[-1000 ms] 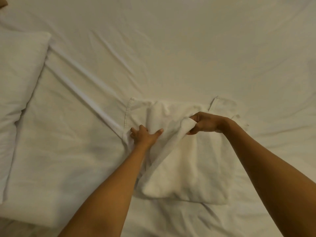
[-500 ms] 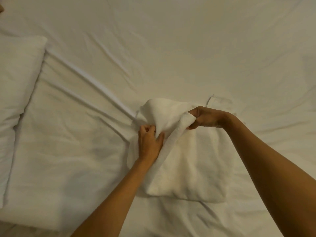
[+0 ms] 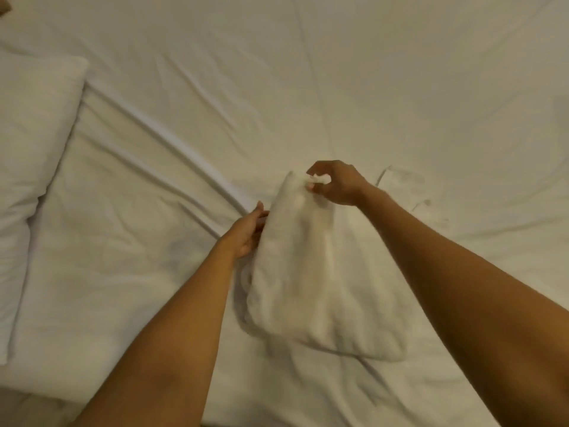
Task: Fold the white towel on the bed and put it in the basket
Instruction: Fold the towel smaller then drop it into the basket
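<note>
White towel [image 3: 311,272] on bed [image 3: 400,87] | right hand [image 3: 337,183] pinches top corner | left hand [image 3: 246,232] grips left edge

Bed sheet [image 3: 308,87] wide and flat beyond both hands, only shallow wrinkles; open passage across far half and to right.
Pillow [image 3: 34,167] bulks along left edge, raised above sheet, limits leftward sweep.
Ridged sheet fold [image 3: 172,140] runs diagonally from pillow corner toward left hand [image 3: 246,232]; low bump, not a barrier.
White towel [image 3: 311,278] bunched and partly lifted in centre between forearms, filling gap between left hand and right hand [image 3: 337,183].
Flat sheet strip free on left between pillow and left forearm.
</note>
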Tool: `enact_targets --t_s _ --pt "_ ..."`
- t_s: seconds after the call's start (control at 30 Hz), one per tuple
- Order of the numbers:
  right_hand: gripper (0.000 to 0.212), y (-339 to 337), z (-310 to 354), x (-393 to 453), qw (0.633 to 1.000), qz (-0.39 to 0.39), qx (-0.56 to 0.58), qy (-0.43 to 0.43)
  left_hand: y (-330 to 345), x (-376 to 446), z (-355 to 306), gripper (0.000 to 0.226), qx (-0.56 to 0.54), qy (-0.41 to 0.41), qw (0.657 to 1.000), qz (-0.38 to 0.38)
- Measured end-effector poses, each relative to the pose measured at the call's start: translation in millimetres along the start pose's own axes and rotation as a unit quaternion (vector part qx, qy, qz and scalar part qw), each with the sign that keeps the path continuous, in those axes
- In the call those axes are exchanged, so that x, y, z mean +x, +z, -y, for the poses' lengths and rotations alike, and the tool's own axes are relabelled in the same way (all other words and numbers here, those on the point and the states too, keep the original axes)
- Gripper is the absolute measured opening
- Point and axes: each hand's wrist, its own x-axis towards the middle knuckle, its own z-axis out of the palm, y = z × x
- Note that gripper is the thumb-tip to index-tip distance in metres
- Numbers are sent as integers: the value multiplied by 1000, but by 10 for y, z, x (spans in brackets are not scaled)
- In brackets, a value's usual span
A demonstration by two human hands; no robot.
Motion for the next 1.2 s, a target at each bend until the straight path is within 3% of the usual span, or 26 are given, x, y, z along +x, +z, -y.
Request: enact_targets --t_s 0.1,0.2,0.3,0.43,0.57,0.67,0.73,0.77,0.87,0.93,1.07,1.2 --pt "59 425 42 -21 986 -107 -125 2 -103 28 12 59 5 8 1000 -18" --pt "61 861 -37 -338 973 -149 -170 -41 -121 35 28 70 32 -4 999 -22" --pt "62 1281 -93 -613 972 -123 -179 -90 -174 28 163 80 55 -37 997 40" --pt "61 1529 -160 -518 980 -68 -175 -67 -295 42 450 80 38 -71 991 102" --pt "64 1585 -213 -301 977 -12 -202 -65 -468 37 494 87 34 -83 996 23" --pt "65 1567 -181 -290 978 -9 -198 -67 -468 2 405 66 46 13 995 -84" --pt "60 1561 -171 -390 982 -51 -163 -76 -369 -41 389 47 195 131 957 -171" --pt "58 1575 -189 -463 983 -89 -144 -66 -297 -80 422 49 297 196 913 -199" --pt "59 1693 -280 -683 976 -183 -118 18 -97 -80 581 62 511 349 763 -188" --pt "59 1786 -332 -735 977 -176 -105 61 -25 25 676 63 596 354 701 -167" --pt "60 1852 -353 -570 983 -123 -114 77 -64 251 733 66 672 293 647 -208" --pt "59 1791 -358 -447 983 -82 -138 90 -2 319 678 68 693 265 628 -236"
